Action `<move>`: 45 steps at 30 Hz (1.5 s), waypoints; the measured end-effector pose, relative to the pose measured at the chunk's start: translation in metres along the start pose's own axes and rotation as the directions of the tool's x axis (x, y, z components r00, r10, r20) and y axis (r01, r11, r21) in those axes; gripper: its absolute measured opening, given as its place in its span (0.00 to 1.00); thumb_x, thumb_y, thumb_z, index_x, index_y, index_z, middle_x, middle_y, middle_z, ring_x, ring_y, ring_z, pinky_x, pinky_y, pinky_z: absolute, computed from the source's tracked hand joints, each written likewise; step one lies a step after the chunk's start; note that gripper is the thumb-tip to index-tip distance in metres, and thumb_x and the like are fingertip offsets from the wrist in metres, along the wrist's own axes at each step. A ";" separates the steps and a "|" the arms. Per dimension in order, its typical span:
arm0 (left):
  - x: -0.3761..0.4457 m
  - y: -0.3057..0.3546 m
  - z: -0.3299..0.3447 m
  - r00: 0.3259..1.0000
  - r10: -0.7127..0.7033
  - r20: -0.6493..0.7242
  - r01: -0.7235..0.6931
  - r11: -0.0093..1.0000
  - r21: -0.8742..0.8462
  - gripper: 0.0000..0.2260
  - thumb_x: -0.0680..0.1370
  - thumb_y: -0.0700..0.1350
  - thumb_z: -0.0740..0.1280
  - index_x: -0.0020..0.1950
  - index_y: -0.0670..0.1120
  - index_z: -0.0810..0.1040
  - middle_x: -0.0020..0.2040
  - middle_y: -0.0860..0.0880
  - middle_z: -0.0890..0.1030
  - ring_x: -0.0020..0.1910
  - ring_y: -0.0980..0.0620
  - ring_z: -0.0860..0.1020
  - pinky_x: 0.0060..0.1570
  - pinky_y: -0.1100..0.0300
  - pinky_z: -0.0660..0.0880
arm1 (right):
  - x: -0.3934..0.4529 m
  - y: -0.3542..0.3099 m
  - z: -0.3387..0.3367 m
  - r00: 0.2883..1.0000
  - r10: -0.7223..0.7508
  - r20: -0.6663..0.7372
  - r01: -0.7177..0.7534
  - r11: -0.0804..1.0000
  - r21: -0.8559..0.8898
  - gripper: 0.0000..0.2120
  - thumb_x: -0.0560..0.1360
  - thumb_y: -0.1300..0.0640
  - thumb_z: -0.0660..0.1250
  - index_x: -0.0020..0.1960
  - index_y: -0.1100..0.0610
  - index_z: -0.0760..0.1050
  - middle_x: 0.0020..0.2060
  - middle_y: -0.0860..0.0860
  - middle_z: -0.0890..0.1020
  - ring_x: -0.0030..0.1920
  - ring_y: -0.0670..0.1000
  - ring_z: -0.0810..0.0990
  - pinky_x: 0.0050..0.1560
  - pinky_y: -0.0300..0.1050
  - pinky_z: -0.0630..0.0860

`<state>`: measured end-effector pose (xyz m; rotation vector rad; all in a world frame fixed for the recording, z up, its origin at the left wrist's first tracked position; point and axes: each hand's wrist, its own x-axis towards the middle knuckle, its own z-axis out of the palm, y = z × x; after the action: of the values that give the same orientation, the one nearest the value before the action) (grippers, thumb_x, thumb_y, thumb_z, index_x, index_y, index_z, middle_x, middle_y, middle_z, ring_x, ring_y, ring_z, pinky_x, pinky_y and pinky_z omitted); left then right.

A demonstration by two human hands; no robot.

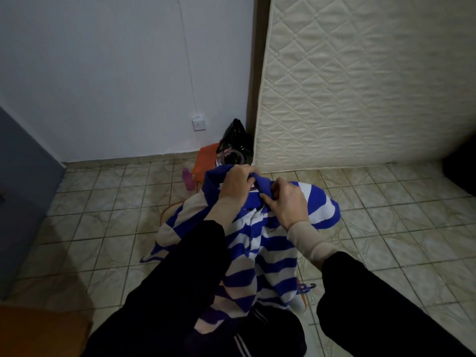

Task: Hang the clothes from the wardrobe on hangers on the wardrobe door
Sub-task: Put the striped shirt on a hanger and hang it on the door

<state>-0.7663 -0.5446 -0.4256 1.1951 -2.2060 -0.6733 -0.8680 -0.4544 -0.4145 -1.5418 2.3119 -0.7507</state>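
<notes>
A room in a home, likely a bedroom: a quilted mattress (360, 86) stands on edge against the wall, patterned floor tiles (386, 228) cover the ground, and a wall socket (199, 124) sits low on the painted wall (103, 73)

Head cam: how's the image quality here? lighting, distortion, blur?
Head view: dim, uneven light, with the wall brighter than the tiled floor; the dark sleeves lose all detail. Wide-angle bending shows in the curved edge of the mattress. Both hands, left hand and right hand, and the striped shirt look reasonably sharp; the frame corners go soft.
</notes>
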 end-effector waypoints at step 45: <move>-0.062 -0.028 -0.050 0.892 -0.294 -0.344 0.346 0.933 0.100 0.16 0.75 0.31 0.60 0.60 0.42 0.74 0.59 0.43 0.76 0.67 0.42 0.68 0.62 0.54 0.71 | 0.048 -0.023 0.013 0.961 -0.275 0.025 0.276 0.957 -0.092 0.07 0.75 0.61 0.63 0.50 0.64 0.75 0.46 0.61 0.78 0.45 0.63 0.77 0.43 0.54 0.75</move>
<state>-0.6881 -0.5134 -0.4204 1.6498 -1.8302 -0.3912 -0.8627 -0.5086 -0.4099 -1.9332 2.1771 -0.6995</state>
